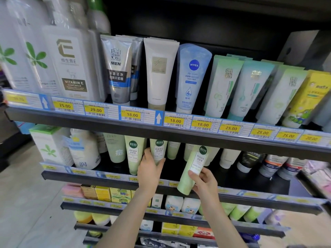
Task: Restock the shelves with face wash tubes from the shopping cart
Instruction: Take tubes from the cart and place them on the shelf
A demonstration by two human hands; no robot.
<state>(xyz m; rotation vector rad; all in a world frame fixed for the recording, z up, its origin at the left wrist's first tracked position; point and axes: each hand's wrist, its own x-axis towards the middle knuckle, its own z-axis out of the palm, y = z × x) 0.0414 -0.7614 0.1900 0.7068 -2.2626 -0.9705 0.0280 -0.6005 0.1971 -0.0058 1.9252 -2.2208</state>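
Head view shows the right hand (203, 179) wrapped round the lower end of a pale green tube (193, 169), tilted with its dark round label uppermost, just in front of the second shelf (114, 179), probably so it can go in upright like its neighbours. The left hand (150, 167) has thumb and fingers curled round a matching shelf tube (158, 149), seemingly steadying or shifting it to open a slot. The gap to the right of that tube looks like the likely spot; no cart is visible.
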